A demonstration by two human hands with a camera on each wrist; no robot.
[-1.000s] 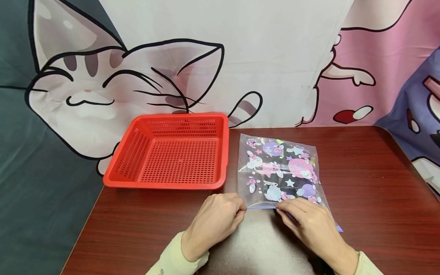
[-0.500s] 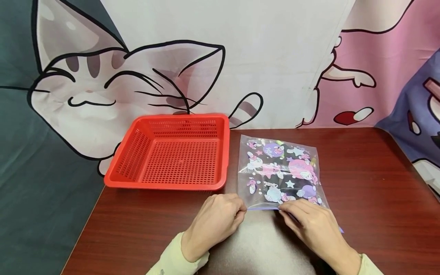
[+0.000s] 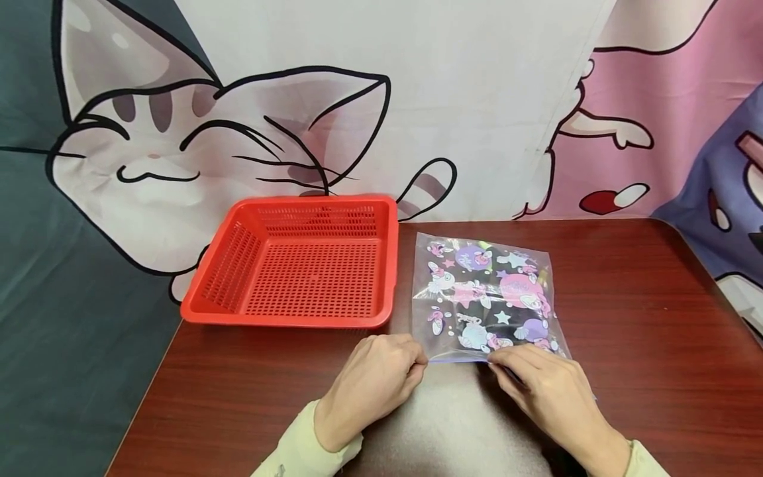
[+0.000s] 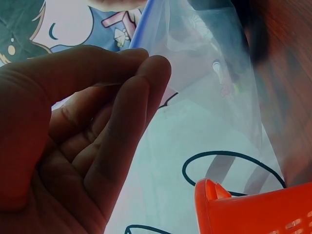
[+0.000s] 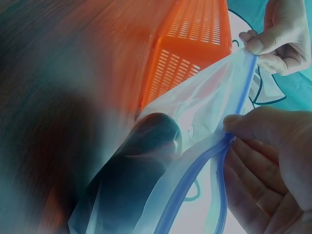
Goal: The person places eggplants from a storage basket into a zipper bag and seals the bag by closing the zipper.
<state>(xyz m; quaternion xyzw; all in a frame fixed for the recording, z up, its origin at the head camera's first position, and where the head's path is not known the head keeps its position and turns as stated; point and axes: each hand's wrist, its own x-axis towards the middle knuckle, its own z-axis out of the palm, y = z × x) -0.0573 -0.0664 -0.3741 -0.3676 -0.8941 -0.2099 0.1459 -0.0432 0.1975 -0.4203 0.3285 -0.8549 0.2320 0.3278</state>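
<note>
A clear zip bag [image 3: 471, 317] printed with pink, purple and white figures lies on the brown table, its purple zip strip [image 3: 456, 361] toward me. My left hand [image 3: 378, 371] pinches the strip's left corner between thumb and fingertips. Farther right along the same strip, my right hand [image 3: 548, 394] pinches it between thumb and forefinger. In the right wrist view, the strip's two edges [image 5: 187, 180] lie together between my hands and stand apart on the other side of my right thumb. A dark rounded thing [image 5: 146, 156] shows inside the bag.
A red perforated plastic basket [image 3: 310, 318] stands to the left of the bag, with nothing in it. Behind the table [image 3: 644, 318] hangs a cloth [image 3: 489, 112] printed with cartoon cats.
My right hand has slid a little to the right along the zip strip. The left hand keeps its pinch on the corner, and the bag lies in the same place.
</note>
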